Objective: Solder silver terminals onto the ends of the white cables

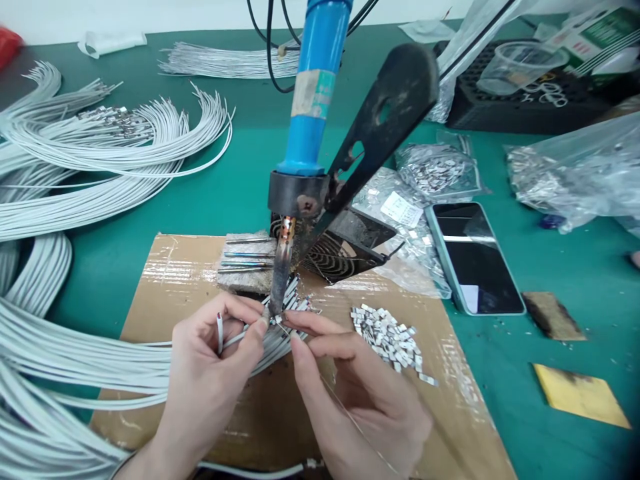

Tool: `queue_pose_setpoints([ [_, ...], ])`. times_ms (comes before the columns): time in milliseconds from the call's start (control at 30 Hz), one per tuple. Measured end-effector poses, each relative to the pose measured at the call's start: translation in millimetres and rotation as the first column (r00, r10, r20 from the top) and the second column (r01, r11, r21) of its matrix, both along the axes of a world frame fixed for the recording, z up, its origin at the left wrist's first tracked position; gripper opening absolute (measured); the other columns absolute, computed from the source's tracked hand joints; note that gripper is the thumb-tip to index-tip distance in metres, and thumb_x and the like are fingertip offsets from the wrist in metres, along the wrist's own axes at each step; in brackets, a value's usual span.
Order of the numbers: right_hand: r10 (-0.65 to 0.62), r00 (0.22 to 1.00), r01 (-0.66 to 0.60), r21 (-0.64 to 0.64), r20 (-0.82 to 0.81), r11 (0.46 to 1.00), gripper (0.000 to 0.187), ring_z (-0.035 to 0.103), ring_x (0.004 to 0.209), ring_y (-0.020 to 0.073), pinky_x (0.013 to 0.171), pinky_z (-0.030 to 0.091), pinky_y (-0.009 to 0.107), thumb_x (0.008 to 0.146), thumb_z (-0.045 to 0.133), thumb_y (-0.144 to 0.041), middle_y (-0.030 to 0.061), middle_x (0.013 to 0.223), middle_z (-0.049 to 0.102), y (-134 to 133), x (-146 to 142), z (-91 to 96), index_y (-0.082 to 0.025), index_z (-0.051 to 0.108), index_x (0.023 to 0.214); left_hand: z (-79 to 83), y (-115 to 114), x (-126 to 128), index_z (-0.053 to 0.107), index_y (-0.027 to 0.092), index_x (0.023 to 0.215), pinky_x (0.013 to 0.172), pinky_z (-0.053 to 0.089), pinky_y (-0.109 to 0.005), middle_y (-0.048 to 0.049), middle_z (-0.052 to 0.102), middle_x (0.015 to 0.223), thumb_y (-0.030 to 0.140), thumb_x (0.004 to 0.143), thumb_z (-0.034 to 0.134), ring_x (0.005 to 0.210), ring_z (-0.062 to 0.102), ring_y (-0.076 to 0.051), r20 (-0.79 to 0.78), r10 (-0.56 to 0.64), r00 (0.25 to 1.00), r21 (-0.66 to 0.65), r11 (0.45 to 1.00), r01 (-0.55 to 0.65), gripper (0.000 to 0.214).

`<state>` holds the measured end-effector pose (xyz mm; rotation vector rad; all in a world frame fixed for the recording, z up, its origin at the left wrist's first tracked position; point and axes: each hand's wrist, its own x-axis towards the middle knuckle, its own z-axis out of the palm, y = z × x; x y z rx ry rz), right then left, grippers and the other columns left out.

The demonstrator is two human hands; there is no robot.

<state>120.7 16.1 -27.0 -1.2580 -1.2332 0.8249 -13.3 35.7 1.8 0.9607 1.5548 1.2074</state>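
Mounted on a black metal bracket, a blue-handled soldering iron [283,267] points straight down over the cardboard. My left hand [220,367] pinches a white cable [233,340] close under the iron's tip; a cut cable end sticks up between its fingers. In my right hand [360,387], thumb and fingers are closed on a thin solder wire [345,407], whose end meets the tip area. A small metal piece [276,321] shows at the tip, partly hidden by fingers. Behind my hands lie the ends of more white cables [295,300].
Small metal terminals [387,333] are heaped on the cardboard sheet [260,427] to the right. A black fan [340,250] stands behind the iron. Further right are a phone [477,257], a yellow sponge [580,395] and bags of parts [435,167]. Cable bundles [75,353] cover the left.
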Motion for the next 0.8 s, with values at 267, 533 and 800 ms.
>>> queue_pose_setpoints([
  [267, -0.03, 0.999, 0.03, 0.003, 0.031, 1.0, 0.016, 0.082, 0.088, 0.0143, 0.081, 0.063, 0.021, 0.09, 0.074, -0.011, 0.001, 0.102, 0.085, 0.5, -0.9, -2.5, -0.024, 0.07, 0.081, 0.0, 2.6, 1.1, 0.072, 0.021, 0.065, 0.053, 0.049, -0.013, 0.0027, 0.077, 0.076, 0.012, 0.076, 0.078, 0.061, 0.067, -0.009, 0.026, -0.007, 1.0, 0.002, 1.0, 0.007, 0.015],
  [533, -0.041, 0.999, 0.04, 0.033, 0.027, 0.999, 0.018, 0.08, 0.086, 0.0117, 0.082, 0.064, 0.02, 0.089, 0.075, -0.009, -0.0021, 0.1, 0.084, 1.8, -2.4, -0.9, -0.024, 0.07, 0.081, -0.8, 1.9, 0.6, 0.073, 0.021, 0.066, 0.056, 0.05, -0.012, 0.0027, 0.077, 0.078, 0.012, 0.077, 0.079, 0.064, 0.068, -0.008, 0.014, -0.003, 1.0, 0.011, 1.0, 0.003, 0.015],
  [800, -0.048, 0.997, 0.045, 0.054, 0.056, 0.998, 0.018, 0.08, 0.083, 0.0118, 0.08, 0.063, 0.019, 0.088, 0.075, -0.008, -0.0025, 0.099, 0.085, 2.3, -2.3, -0.3, -0.025, 0.071, 0.081, 1.1, 2.1, 0.4, 0.073, 0.02, 0.064, 0.057, 0.051, -0.012, 0.0018, 0.076, 0.076, 0.011, 0.073, 0.079, 0.065, 0.069, -0.009, 0.007, 0.006, 1.0, 0.009, 1.0, -0.006, 0.014],
])
